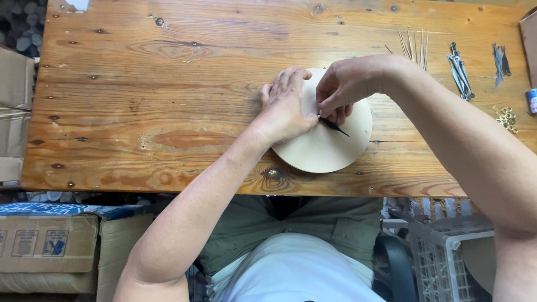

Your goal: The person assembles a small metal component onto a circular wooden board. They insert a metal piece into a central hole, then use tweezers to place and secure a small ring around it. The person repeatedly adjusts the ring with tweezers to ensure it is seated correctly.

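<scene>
A pale round wooden disc [330, 148] lies on the wooden table [168, 112] near its front edge. My left hand [285, 106] rests flat on the disc's left part and presses it down. My right hand [347, 86] hovers over the disc's middle, its fingertips pinching the end of a thin black pointed hand [334, 126] that lies on the disc and points down to the right.
Thin light sticks [414, 45], a bunch of metal pointed pieces [460, 71], darker pieces [499, 60] and small brass rings [507, 117] lie at the table's right. Cardboard boxes [50, 246] stand lower left, a white plastic crate [442, 257] lower right.
</scene>
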